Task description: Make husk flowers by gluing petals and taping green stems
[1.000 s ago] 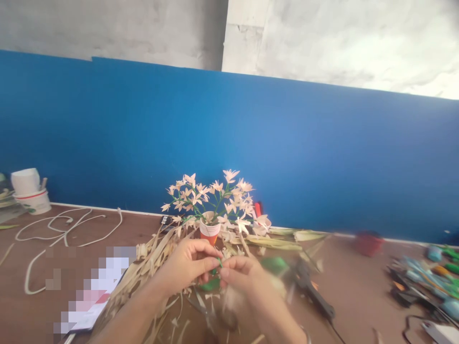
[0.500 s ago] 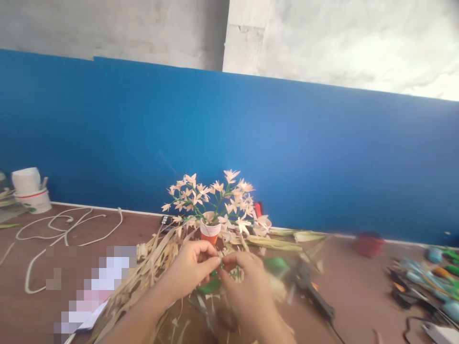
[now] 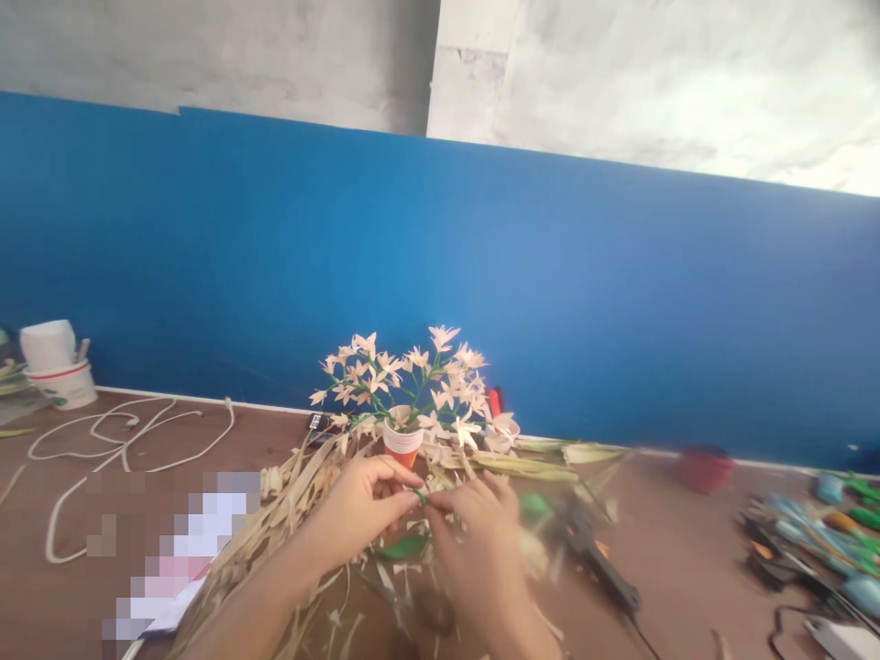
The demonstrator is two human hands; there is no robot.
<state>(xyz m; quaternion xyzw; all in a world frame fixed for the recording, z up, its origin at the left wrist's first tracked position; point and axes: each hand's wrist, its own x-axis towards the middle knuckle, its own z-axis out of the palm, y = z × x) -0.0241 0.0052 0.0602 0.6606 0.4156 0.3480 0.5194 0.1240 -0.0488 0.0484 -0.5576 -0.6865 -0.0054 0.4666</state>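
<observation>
My left hand (image 3: 354,513) pinches a thin green strip or stem (image 3: 419,495) between thumb and fingers; its exact kind is too small to make out. From the other side, the thumb and index finger of my right hand (image 3: 481,541) close on the same green piece, with the other fingers raised. Just beyond my hands a paper cup (image 3: 403,440) holds a bunch of pale handmade flowers (image 3: 378,378) on green stems. Beneath my hands lie a green leaf-like piece (image 3: 404,548) and scissors (image 3: 393,596), partly covered.
Dried husk strips (image 3: 275,541) spread left of centre and behind the cup. A dark glue gun (image 3: 598,555) lies to the right, with a red container (image 3: 706,467) and cluttered tools (image 3: 804,541) farther over. A white cable (image 3: 124,449) loops at left. A blue panel (image 3: 440,257) stands behind.
My right hand has turned slightly and its outer fingers have lifted. The green piece between the fingertips shows more plainly now. My left hand stays almost in place.
</observation>
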